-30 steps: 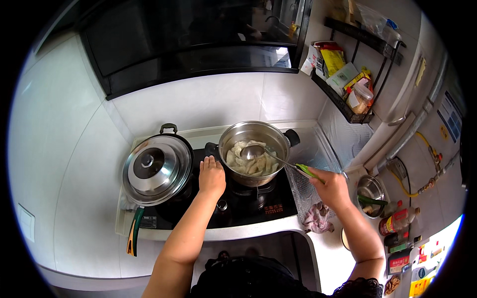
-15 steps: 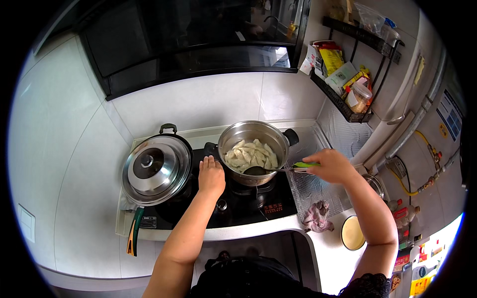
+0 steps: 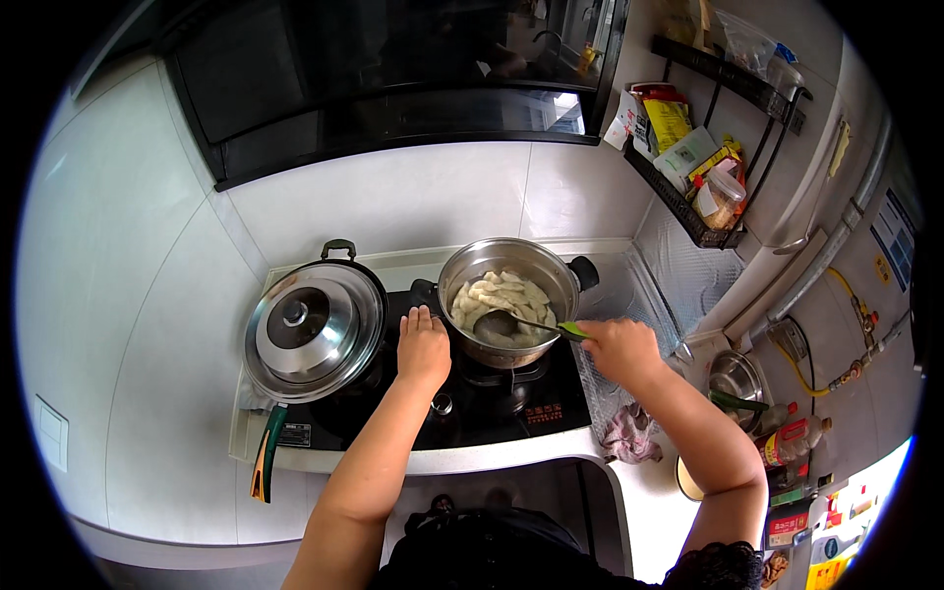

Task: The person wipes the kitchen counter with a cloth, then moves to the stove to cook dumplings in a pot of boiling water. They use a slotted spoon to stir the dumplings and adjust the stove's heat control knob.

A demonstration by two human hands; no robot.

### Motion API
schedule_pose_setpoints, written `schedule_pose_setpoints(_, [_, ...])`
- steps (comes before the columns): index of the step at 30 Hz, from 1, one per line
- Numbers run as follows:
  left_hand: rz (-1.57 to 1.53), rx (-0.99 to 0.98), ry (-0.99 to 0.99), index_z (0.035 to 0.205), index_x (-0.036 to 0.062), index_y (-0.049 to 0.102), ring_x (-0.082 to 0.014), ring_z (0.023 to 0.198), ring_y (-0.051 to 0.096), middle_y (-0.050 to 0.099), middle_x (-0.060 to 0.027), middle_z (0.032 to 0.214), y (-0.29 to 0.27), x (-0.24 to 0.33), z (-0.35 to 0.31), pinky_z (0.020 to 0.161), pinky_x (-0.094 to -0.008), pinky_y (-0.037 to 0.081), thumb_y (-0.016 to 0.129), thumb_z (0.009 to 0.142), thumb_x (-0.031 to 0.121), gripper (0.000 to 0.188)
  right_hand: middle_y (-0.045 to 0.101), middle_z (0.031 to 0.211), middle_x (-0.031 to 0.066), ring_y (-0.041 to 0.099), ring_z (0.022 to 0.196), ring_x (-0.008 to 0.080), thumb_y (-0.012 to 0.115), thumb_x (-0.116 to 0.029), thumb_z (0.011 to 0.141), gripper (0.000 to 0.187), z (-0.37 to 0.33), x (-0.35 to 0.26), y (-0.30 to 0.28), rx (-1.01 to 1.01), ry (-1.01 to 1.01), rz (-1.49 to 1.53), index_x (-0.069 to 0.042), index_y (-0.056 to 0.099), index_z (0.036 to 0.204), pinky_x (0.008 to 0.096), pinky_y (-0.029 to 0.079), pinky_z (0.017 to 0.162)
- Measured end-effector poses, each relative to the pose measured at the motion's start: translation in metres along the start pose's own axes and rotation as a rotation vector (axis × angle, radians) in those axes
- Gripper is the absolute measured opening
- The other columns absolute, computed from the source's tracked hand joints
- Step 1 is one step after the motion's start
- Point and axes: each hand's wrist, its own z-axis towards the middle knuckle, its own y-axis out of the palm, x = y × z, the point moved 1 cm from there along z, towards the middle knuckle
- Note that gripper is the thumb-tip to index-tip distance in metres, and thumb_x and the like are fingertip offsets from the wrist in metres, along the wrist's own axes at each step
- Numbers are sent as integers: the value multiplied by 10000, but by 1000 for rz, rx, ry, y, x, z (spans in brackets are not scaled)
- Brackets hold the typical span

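My right hand (image 3: 623, 352) is wrapped around the green-ended handle of a ladle (image 3: 532, 322). The ladle's dark bowl dips into the water of a steel pot (image 3: 566, 280), at the near side of several pale dumplings (image 3: 503, 292). The pot has black side handles and sits on the right part of a black glass gas stove (image 3: 472, 423). My left hand (image 3: 423, 346) is held beside the pot's left wall, just below its left handle (image 3: 423, 292). Its fingers are stretched out together, with nothing seen in them.
A lidded pan (image 3: 324, 334) stands left of the pot, its green handle (image 3: 269, 452) reaching past the counter edge. On the right are a crumpled cloth (image 3: 631, 434), a part-hidden bowl (image 3: 687, 481), a metal basin (image 3: 734, 376) and bottles (image 3: 793, 440). A wall rack (image 3: 723, 236) holds food packets.
My right hand has moved left and slightly nearer, carrying the ladle's bowl deeper into the pot. The dumplings have shifted away from it. My left hand stays beside the pot.
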Motion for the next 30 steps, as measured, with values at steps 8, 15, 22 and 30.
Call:
schedule_pose_setpoints(8, [26, 40, 23, 1189, -87, 582, -364, 1296, 447, 511, -249, 1341, 1, 1, 1, 1106, -460, 315, 522, 853, 79, 380, 654, 761, 87, 659, 661, 302, 663, -199, 824, 275, -5, 7, 50, 326, -74, 84, -159, 649, 1096, 397, 533, 575])
schedule_pose_setpoints(15, [25, -13, 8, 1224, -61, 558, -358, 1326, 412, 471, -247, 1381, 2, -1, 1, 1128, -455, 288, 573, 817, 69, 427, 650, 813, 77, 654, 670, 278, 690, -143, 805, 294, -31, -3, 54, 634, -40, 183, -112, 649, 1095, 377, 529, 569])
schedule_pose_setpoints(22, [11, 23, 8, 1199, -67, 568, -367, 1315, 420, 483, -250, 1365, 4, 0, 1, 1125, -461, 293, 575, 803, 53, 415, 694, 931, 122, 677, 760, 319, 680, -143, 832, 313, -69, -18, 81, 646, 117, 410, -96, 657, 1140, 397, 542, 630])
schedule_pose_setpoints(30, [1, 62, 19, 1178, -80, 576, -373, 1306, 430, 495, -256, 1351, 8, -1, 0, 1115, -466, 307, 542, 822, 53, 381, 687, 934, 148, 677, 763, 323, 670, -147, 848, 312, -93, -36, 102, 609, 206, 478, -99, 655, 1156, 399, 542, 632])
